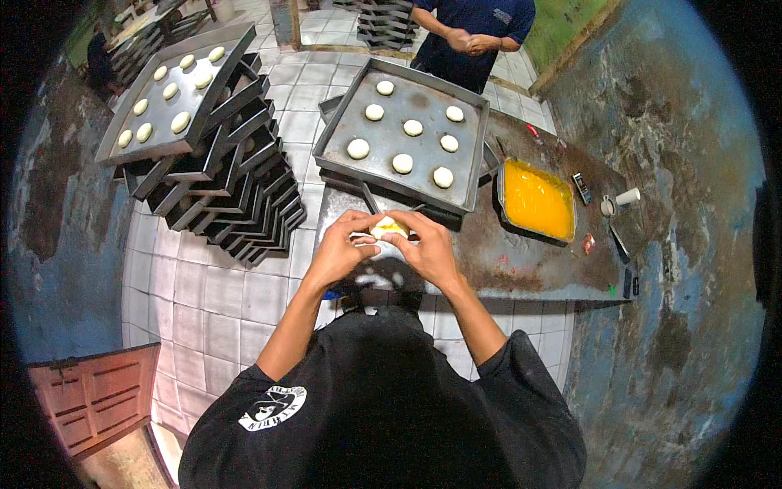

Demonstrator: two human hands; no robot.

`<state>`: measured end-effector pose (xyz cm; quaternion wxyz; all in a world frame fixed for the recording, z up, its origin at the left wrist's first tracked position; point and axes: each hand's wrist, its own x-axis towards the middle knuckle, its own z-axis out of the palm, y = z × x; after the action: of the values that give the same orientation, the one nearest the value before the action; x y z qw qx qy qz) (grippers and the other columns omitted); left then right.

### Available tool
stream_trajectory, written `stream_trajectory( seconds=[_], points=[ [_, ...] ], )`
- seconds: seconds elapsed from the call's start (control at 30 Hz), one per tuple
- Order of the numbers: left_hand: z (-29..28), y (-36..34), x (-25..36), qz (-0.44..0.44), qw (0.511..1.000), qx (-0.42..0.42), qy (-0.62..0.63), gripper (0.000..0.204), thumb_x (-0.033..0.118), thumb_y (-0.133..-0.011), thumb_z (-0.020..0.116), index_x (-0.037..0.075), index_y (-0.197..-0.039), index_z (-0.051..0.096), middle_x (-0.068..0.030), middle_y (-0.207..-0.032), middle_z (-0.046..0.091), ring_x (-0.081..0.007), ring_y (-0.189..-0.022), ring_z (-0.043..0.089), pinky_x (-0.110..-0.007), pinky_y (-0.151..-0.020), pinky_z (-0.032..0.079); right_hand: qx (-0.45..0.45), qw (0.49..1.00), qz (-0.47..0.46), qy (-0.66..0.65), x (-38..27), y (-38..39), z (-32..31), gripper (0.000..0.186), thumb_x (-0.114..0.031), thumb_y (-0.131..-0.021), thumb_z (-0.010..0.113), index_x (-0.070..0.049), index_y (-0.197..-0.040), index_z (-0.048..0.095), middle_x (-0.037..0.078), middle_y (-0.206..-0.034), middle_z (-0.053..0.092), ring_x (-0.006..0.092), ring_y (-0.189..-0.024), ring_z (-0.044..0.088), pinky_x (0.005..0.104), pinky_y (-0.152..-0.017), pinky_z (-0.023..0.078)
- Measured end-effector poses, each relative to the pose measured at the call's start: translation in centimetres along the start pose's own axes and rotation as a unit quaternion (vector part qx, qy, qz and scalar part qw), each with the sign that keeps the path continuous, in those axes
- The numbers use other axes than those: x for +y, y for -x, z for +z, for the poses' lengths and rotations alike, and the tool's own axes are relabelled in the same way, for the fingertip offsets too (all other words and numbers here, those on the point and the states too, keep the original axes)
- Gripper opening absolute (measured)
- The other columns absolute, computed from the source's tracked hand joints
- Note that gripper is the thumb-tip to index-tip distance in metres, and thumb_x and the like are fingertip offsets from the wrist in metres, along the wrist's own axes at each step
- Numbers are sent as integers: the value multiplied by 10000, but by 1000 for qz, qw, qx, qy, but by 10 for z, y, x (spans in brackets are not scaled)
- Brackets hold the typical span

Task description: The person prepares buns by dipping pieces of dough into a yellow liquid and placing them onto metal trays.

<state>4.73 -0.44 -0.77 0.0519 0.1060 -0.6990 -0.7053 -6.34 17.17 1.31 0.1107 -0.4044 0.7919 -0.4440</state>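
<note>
My left hand [346,244] and my right hand [430,244] are both closed around a small piece of pale dough [388,231], fingertips pinching its edges. A streak of yellow filling shows on the dough. Just beyond the hands, a large square metal tray [383,178] bears several round dough balls [413,128], spaced apart. To the right of the tray, a rectangular pan [499,194] holds smooth, bright yellow filling [536,204]. A thin dark strip [370,198], its kind unclear, sticks out past my left fingers.
At the left rises a crisscross stack of trays [232,155], its top tray [155,151] holding more dough balls. A worn worktable [521,265] carries a white cup [628,196] and small items. Across it stands a co-worker [476,41], hands together. A stained wall [668,285] bounds the right.
</note>
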Motion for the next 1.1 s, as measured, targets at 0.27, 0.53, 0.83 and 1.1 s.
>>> stream_trajectory(
  seconds=[0.27, 0.53, 0.83, 1.1],
  points=[
    [29, -11, -18, 56, 917, 279, 279, 286, -7, -880, 765, -48, -1153, 688, -115, -1087, 706, -166, -995, 668, -279, -908, 538, 125, 986, 31, -104, -32, 5, 33, 310, -58, -890, 757, -16, -1196, 732, 145, -1115, 760, 184, -956, 723, 334, -806, 589],
    [58, -8, 12, 100, 880, 165, 433, 247, 129, -1015, 623, -41, -1186, 673, -175, -1262, 690, -212, -1126, 671, -341, -1003, 513, 149, 982, 5, -115, -25, -3, -1, 194, -71, -825, 802, -34, -992, 711, 115, -970, 699, 233, -829, 695, 344, -755, 575],
    [122, -41, 12, 86, 858, 196, 467, 215, 50, -967, 660, -26, -1168, 651, -155, -1135, 700, -190, -1002, 689, -323, -909, 565, 151, 974, 33, -165, -7, 19, -49, 244, -59, -859, 772, -41, -1103, 774, 100, -995, 734, 179, -876, 702, 303, -774, 545],
    [183, -56, 36, 114, 920, 194, 322, 341, 190, -1019, 643, -27, -1280, 602, -165, -1112, 723, -228, -1066, 685, -369, -966, 541, 206, 976, -24, -60, 33, 37, -101, 145, -35, -797, 803, -27, -938, 770, 74, -1057, 716, 161, -966, 686, 280, -775, 535]
  ],
)
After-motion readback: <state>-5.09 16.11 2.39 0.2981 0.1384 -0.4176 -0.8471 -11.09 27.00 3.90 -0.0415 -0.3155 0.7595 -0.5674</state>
